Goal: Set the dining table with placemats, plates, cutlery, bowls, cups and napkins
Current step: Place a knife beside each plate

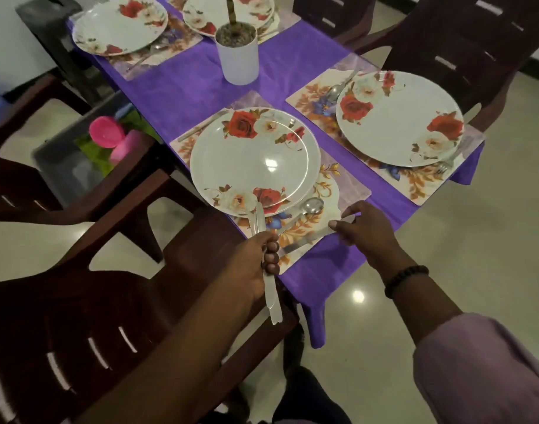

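lower centre of the frame: left grip [256, 264] curls tight round a cutlery bundle [266, 270] over the counter edge; right grip [363, 231] pinches a knife [305, 240] lying on the near placemat [350, 191], below the plate [253, 160].

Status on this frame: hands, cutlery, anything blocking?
Left hand grips knives. Right hand pinches knife on near placemat. Spoon beside it; nothing blocking.
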